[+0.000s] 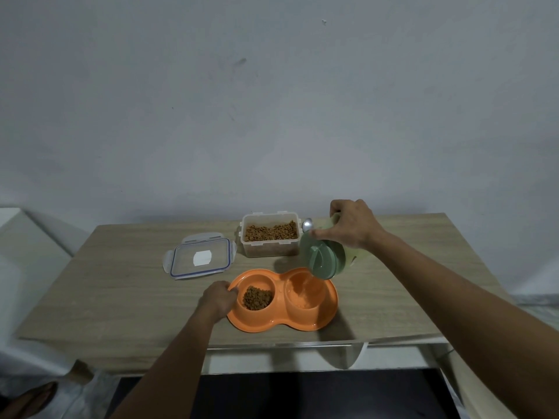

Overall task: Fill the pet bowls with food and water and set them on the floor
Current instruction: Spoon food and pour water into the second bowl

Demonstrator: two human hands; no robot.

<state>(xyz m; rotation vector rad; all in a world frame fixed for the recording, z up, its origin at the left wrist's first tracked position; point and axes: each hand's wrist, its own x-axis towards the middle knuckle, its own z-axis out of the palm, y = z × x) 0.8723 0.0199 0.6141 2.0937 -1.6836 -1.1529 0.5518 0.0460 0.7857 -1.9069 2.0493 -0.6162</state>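
- A right hand (352, 225) grips a tilted pale green plastic jug (322, 258), pouring water into the right well of an orange plastic double pet bowl (281, 326) on a wooden counter (121, 297).
- The left hand (217, 299) has its fingers curled on the bowl's left rim, beside the well of brown kibble (257, 297).
- Risk: a steeper tilt could overflow the well and soak the kibble, and a full well may slosh when carried to the floor.
- No readable writing; the white label on the clear lid (199, 258) looks blank.

Bare arms, bare hands
I am seeing both forearms showing uncovered along their whole visible length, wrists included, down to the left hand (218, 299) and the right hand (352, 225).
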